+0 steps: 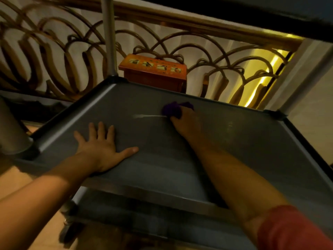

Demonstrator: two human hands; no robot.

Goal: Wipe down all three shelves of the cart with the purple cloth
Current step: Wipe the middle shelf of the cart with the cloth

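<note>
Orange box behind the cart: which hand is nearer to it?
Right. The right hand grips the purple cloth on the shelf near its far edge, just short of the orange box. The left hand lies flat nearer the front left.

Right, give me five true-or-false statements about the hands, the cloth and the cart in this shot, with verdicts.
1. The right hand holds the purple cloth against the shelf. True.
2. The left hand grips a cart post. False: it lies flat on the shelf, fingers spread.
3. An orange box sits beyond the shelf's far edge. True.
4. The cloth lies on the floor. False: it is on the shelf, under the right hand.
5. The cloth is nearer the shelf's near edge than its far edge. False: it is nearer the far edge.
</note>
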